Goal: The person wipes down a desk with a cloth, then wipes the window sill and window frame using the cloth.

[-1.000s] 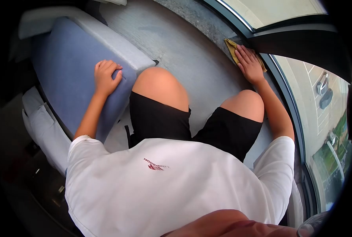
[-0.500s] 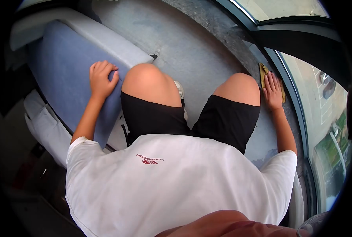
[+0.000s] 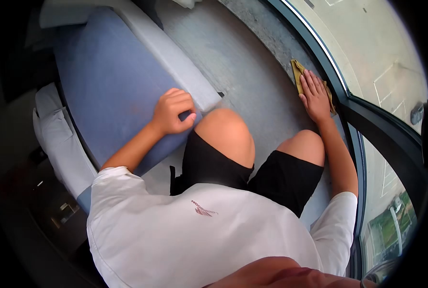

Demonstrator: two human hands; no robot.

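A yellow-brown cloth point(image 3: 298, 72) lies on the grey stone sill point(image 3: 264, 30) beside the window frame. My right hand point(image 3: 314, 95) rests flat on the cloth, fingers stretched out and slightly apart. On the left, my left hand point(image 3: 174, 113) is curled at the edge of the blue cushion point(image 3: 113, 72), its fingers bent and the thumb toward the knee. A small dark gap shows between thumb and fingers, and nothing can be made out inside it.
The grey floor point(image 3: 209, 43) stretches between the cushioned seat and the sill. A dark window frame point(image 3: 326, 55) curves along the right, with pavement and parking lines outside. White fabric point(image 3: 62, 139) hangs at the left. My bent knees are in the middle.
The view has shifted and turned. My right hand and the cloth have moved forward along the sill since half a second ago. My left hand now sits nearer the cushion's corner, more curled.
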